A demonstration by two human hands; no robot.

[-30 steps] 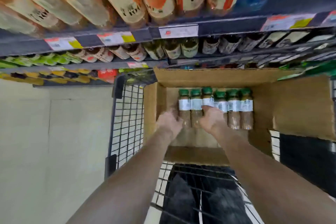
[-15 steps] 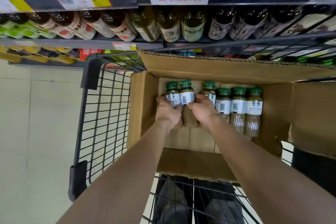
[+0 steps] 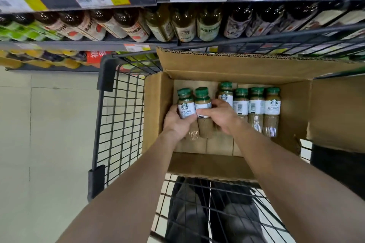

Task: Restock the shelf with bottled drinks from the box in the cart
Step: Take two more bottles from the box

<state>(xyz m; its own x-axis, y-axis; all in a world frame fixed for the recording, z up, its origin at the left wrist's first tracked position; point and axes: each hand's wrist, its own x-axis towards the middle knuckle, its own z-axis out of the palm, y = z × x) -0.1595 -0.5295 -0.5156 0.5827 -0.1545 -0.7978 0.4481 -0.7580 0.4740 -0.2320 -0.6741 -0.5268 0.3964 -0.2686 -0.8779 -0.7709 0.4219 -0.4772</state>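
The right hand [image 3: 219,117] has slid left since half a second ago. Its fingers now curl over the second bottle [image 3: 202,101], with the palm against a third bottle [image 3: 225,92]. The left hand [image 3: 175,123] wraps the leftmost bottle [image 3: 184,104]. All are clear and green-capped, filled with tan coffee. They stand beside three more bottles [image 3: 256,104] in the corrugated cardboard box [image 3: 156,108] in the black wire cart [image 3: 120,124], below the stocked shelf [image 3: 79,45].

A second ago both hands were only reaching into the box [image 3: 156,108]. Now the left hand [image 3: 175,122] grips the leftmost bottle [image 3: 184,104]. The right hand [image 3: 220,117] has slid left off the third bottle [image 3: 225,92], and its fingers curl across the second bottle [image 3: 203,102].
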